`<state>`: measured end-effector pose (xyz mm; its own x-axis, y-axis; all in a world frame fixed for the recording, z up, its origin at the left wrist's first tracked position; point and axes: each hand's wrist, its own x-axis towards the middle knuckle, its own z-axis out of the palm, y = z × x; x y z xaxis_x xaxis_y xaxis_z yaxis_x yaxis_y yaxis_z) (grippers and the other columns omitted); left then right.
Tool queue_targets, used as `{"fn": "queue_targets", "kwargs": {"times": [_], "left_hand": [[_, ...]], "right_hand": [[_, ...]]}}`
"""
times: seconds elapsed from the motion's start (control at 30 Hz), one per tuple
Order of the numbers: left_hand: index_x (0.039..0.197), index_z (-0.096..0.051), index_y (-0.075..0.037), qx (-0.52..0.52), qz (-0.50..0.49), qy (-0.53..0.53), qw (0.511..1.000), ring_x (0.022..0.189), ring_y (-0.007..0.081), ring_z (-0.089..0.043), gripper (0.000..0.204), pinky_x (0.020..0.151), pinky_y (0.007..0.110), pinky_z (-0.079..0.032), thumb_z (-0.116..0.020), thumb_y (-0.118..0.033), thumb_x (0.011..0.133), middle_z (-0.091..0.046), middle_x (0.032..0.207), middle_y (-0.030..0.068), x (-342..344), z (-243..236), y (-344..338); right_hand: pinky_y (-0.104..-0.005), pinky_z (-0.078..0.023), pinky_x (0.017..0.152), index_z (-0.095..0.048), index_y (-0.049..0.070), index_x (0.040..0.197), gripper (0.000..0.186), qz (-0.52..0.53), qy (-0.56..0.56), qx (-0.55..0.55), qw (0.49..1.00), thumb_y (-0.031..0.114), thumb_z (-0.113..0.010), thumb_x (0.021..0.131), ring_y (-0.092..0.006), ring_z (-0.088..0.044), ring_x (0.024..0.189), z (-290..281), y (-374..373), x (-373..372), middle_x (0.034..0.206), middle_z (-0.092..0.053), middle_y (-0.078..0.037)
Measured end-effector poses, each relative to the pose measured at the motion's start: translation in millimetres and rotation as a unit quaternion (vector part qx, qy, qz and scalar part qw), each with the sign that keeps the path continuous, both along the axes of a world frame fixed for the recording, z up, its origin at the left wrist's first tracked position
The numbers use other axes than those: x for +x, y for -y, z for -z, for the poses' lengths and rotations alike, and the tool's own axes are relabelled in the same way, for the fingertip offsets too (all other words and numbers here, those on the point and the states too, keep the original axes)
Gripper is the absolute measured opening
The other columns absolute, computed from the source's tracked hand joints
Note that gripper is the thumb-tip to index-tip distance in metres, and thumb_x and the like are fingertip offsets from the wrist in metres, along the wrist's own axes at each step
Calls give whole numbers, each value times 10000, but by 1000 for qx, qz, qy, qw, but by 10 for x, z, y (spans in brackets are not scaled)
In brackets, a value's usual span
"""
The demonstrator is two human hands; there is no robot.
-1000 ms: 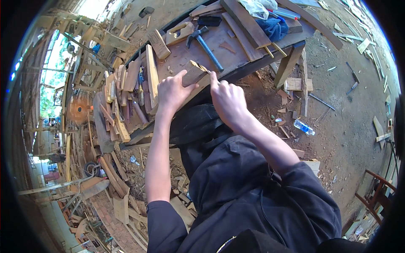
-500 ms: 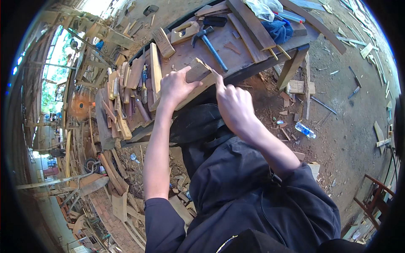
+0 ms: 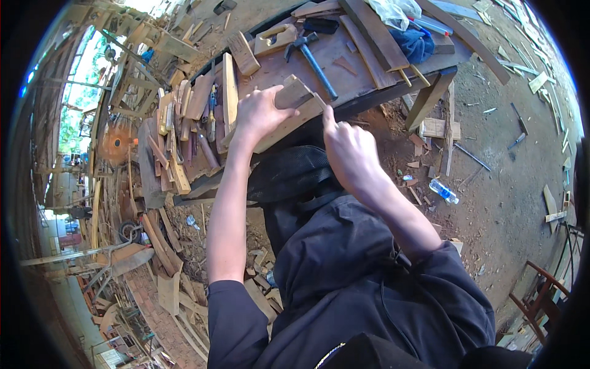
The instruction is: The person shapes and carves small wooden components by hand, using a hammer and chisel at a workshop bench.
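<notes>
My left hand (image 3: 259,114) grips a wooden block (image 3: 292,92) at the front edge of the cluttered bench (image 3: 270,57), thumb along its near side. My right hand (image 3: 349,150) is closed at the block’s right end, forefinger extended toward a thin, pale sliver or tool; what the curled fingers hold is hidden. A hammer (image 3: 318,69) with a blue handle lies beyond the block, near a wooden plane (image 3: 273,39). Upright boards and sticks (image 3: 184,129) crowd the bench to the left of my left hand.
Boards (image 3: 375,37), a clear bag (image 3: 384,12) and blue cloth (image 3: 410,46) lie at the bench’s right. On the dirt floor are a plastic bottle (image 3: 442,190), metal rods (image 3: 472,157) and offcuts. A wooden chair (image 3: 538,295) stands lower right; scrap wood piles up at left.
The view has shifted slightly, raising the bench in the picture. My right hand has drawn a little rightward from the block’s end, with more of the thin pale piece showing; my left hand keeps its grip.
</notes>
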<state>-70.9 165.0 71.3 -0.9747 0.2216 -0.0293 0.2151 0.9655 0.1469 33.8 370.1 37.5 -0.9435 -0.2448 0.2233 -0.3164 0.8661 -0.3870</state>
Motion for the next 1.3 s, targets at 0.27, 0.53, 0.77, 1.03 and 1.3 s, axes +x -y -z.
{"fn": "queue_targets", "kwargs": {"times": [0.27, 0.53, 0.77, 1.03, 1.3], "left_hand": [[1213, -790, -228, -29, 25, 0, 999, 984, 330, -782, 537, 892, 473, -612, -899, -470, 747, -805, 993, 144, 38, 67, -32], [1150, -794, -171, 2, 37, -10, 999, 982, 355, -768, 519, 886, 489, -589, -902, -483, 749, -798, 977, 159, 3, 59, 4], [1198, -792, -189, -27, 28, -8, 999, 980, 336, -776, 554, 884, 475, -602, -898, -497, 750, -803, 986, 150, 42, 37, -55], [1223, -782, -148, -27, 10, 27, 999, 1008, 360, -765, 628, 907, 474, -591, -897, -537, 742, -800, 1017, 164, 33, 32, -19], [1211, -784, -144, -31, 16, 12, 999, 1015, 356, -765, 632, 893, 477, -588, -904, -537, 732, -798, 1041, 174, -29, 37, -1]], "right_hand": [[-419, -625, 656, -515, -100, 1500, 636, -3, 51, 11, 999, 13, -606, 881, -323, -766, 704, -19, 69, -74, 739, -725, -172], [-422, -609, 631, -512, -66, 1525, 670, 23, -4, 0, 1000, 7, -610, 866, -309, -747, 684, 372, 102, -74, 789, -710, -168], [-328, -599, 587, -482, -77, 1543, 689, 38, -75, 20, 996, 36, -614, 877, -232, -734, 664, 616, 89, 2, 766, -685, -118], [-357, -609, 600, -510, -92, 1513, 665, -1, 38, 50, 998, 25, -618, 868, -242, -731, 668, 58, -27, 327, 777, -697, -127], [-337, -602, 594, -533, -81, 1498, 633, 28, -50, 0, 998, 33, -618, 881, -229, -735, 666, 263, 69, 85, 764, -699, -122]]}}
